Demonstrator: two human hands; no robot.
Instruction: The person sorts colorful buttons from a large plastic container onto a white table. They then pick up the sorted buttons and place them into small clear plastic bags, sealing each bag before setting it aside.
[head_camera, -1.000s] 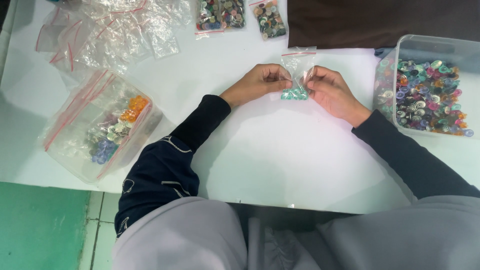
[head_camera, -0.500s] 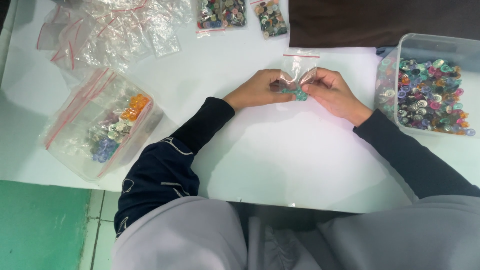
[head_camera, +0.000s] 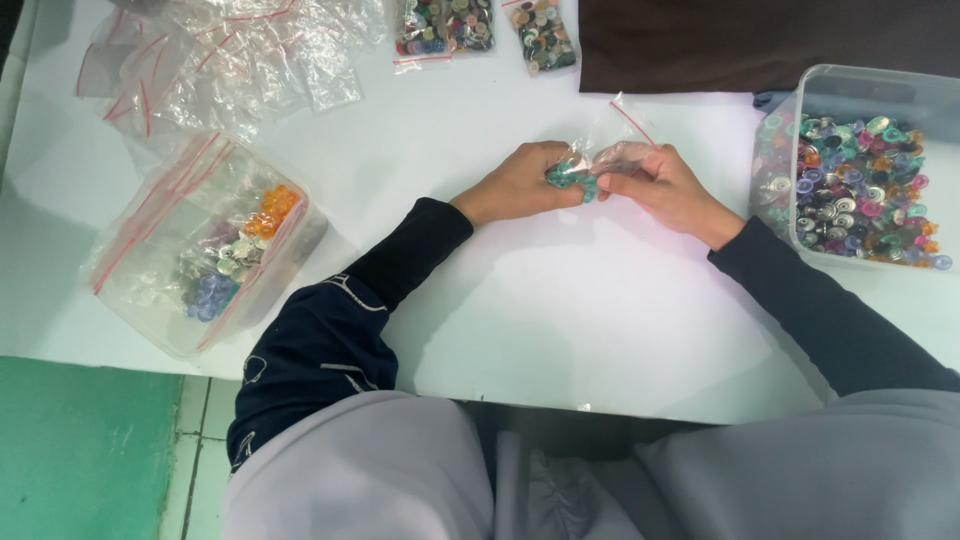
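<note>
right now, in the head view, both hands meet at the middle of the white table (head_camera: 560, 330), just ahead of the person's body. the left hand (head_camera: 520, 185) is curled closed around the lower part of a small clear zip bag (head_camera: 600, 160) holding teal buttons (head_camera: 570, 180), and the right hand (head_camera: 665, 190) pinches the same bag from the other side, fingers folded in. the bag sits between the two hands, touching both, so neither is nearer. its long axis runs up and away from the person, tilted to the right, with the red-striped seal end at the far top and the buttons bunched at the near end between the fingertips.

to the right, near the right forearm, stands a clear plastic tub (head_camera: 860, 100) of mixed coloured buttons. to the left, well apart, lies a larger zip bag (head_camera: 200, 250) holding sorted buttons. at the far edge lie empty small bags (head_camera: 210, 60) and two filled bags (head_camera: 445, 25).
</note>
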